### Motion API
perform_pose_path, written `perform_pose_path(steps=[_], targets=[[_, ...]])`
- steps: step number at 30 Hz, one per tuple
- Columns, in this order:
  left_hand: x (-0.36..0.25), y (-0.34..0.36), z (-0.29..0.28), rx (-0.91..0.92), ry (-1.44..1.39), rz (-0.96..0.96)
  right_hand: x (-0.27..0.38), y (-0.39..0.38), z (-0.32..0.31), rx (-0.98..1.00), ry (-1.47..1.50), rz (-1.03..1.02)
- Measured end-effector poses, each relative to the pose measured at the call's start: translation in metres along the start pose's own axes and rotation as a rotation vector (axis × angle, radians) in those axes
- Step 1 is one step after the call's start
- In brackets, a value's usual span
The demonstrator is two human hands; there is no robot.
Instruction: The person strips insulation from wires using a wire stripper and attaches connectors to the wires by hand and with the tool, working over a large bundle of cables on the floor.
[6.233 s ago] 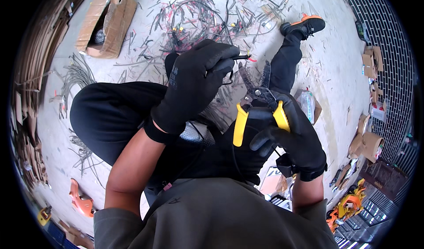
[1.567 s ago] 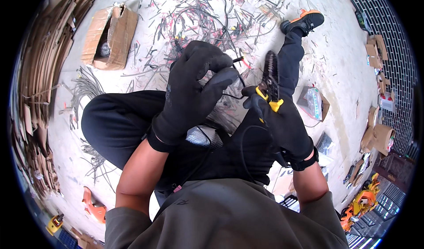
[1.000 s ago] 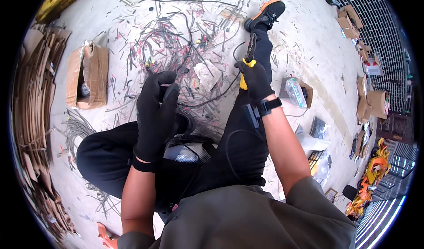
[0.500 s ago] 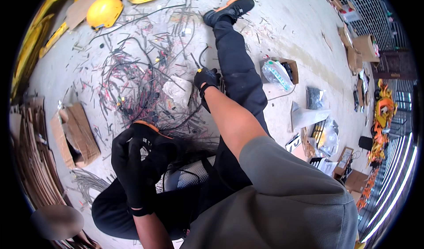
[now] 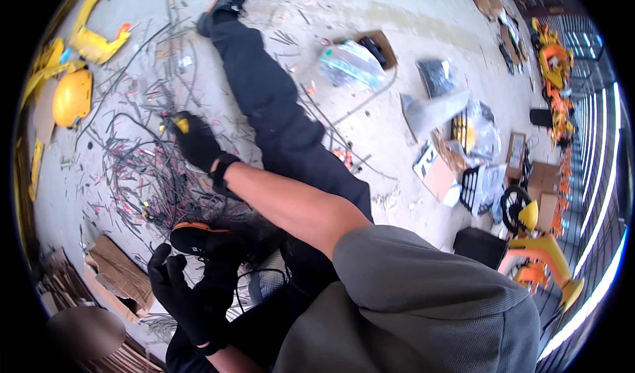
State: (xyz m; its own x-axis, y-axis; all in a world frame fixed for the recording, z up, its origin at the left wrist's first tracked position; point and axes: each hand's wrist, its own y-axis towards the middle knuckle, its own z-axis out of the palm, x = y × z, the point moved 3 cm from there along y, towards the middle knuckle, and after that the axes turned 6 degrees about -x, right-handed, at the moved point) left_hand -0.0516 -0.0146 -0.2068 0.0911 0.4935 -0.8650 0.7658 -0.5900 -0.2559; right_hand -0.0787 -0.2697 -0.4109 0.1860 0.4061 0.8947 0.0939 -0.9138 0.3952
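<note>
My right hand (image 5: 196, 141), in a black glove, reaches over the far side of a heap of cut wires (image 5: 142, 181). Its fingers are closed around a small yellow piece (image 5: 182, 125), which looks like the end of a cable; the grip is partly blurred. My left hand (image 5: 173, 295), also gloved in black, is raised beside my black shoe (image 5: 198, 239) with orange trim. Its fingers are loosely bent and somewhat apart, with nothing visible in them. Black and red wire scraps lie around the heap.
A yellow hard hat (image 5: 72, 99) lies at the left, near yellow machine parts (image 5: 92, 45). My outstretched leg (image 5: 264, 88) crosses the floor. Beyond it are an open carton (image 5: 385, 50), plastic bags (image 5: 433, 111) and a black box (image 5: 479, 247). Torn cardboard (image 5: 116, 274) lies at lower left.
The view has swung to the right. My right hand has shifted from beside my leg toward the wire heap. My left hand's fingers have spread a little.
</note>
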Motion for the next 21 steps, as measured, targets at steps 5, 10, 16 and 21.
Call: perform_pose_path(steps=[5,10,16,21], targets=[[-0.022,0.003,-0.007,-0.086,0.255,0.221,0.138,-0.028,-0.025,0.405,0.288,0.373],[-0.108,-0.021,0.021,-0.056,0.616,0.843,0.167,-0.075,-0.062,0.544,0.37,0.396],[-0.09,0.007,0.008,-0.017,1.028,1.006,0.182,-0.087,-0.112,0.565,0.313,0.344],[-0.02,0.026,-0.034,0.229,1.069,0.876,0.188,-0.081,-0.141,0.597,0.304,0.276]])
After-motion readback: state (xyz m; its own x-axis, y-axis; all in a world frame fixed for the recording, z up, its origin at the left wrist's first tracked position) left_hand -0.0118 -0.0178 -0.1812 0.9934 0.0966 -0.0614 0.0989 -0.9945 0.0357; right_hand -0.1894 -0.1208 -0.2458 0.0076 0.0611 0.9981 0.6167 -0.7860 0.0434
